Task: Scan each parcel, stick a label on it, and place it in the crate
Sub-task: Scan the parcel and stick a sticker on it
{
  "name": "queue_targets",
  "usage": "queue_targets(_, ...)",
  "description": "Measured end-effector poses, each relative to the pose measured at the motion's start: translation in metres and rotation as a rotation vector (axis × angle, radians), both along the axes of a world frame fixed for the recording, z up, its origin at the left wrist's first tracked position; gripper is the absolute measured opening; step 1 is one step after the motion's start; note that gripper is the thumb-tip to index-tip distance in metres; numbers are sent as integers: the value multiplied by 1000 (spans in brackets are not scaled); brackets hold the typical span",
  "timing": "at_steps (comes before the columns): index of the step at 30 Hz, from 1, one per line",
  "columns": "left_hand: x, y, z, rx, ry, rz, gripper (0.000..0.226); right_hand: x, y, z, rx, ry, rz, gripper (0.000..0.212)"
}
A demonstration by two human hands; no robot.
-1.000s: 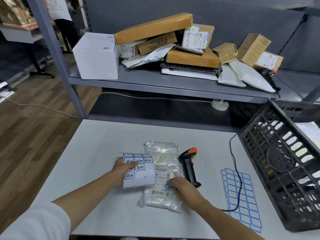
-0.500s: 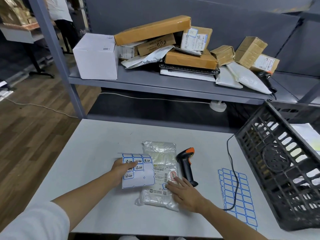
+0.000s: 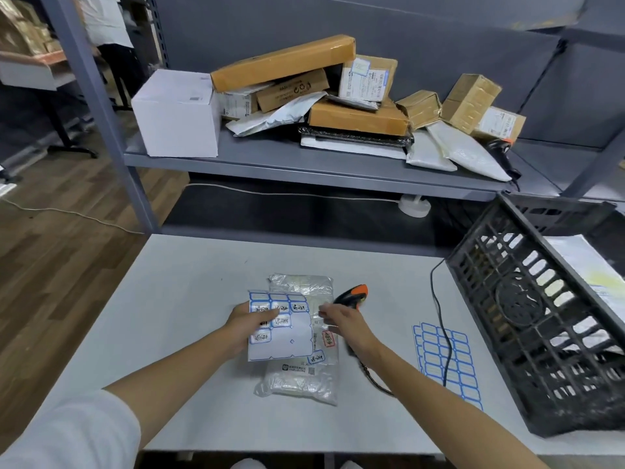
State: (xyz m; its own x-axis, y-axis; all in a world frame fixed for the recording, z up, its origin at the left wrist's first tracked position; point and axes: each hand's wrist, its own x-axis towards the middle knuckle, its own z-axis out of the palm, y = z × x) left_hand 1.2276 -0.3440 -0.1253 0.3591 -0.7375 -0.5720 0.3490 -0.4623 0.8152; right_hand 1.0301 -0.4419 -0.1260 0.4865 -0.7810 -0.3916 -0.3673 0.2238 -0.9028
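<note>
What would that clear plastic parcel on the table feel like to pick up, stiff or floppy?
Probably floppy: the clear plastic parcel is a wrinkled bag lying slumped on the table, so it would likely sag from one end. Its glossy film looks slippery. It seems light for its size, though its contents are unclear.

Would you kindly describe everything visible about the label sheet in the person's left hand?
The label sheet is a white backing sheet with blue-bordered stickers, several bearing dark handwriting, mostly along its top and left; its lower right looks bare. The left hand grips its left edge, thumb on top. It lies over the left side of the clear plastic parcel.
</note>
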Motion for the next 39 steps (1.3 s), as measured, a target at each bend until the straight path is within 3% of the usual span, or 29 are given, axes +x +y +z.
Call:
queue_targets(5, -22, -3, 6, -41, 47, -18, 34, 11, 2, 4, 87, -103, -83, 12)
queue_targets(10, -37, 0, 9, -76, 32, -119, 34, -4, 3, 7, 118, -99, -122, 38)
queue_targets(17, -48, 7, -2, 9, -262, -72, 30, -101, -30, 23, -90, -238, -336, 17)
queue_targets(26, -66, 22, -18, 75, -304, 41, 31, -259, -43, -62, -18, 307, -630, 33)
queue_targets(31, -71, 18, -17, 57, -361, 9, 29, -256, -40, -71, -106, 654, -564, 39)
queue_targets(35, -66, 13, -19, 62, -456, -32, 29, -236, -39, -58, -99, 926, -552, 66)
queue_targets(39, -57, 6, -30, 102, -685, -142, 30, -194, -53, -44, -271, 991, -496, 49)
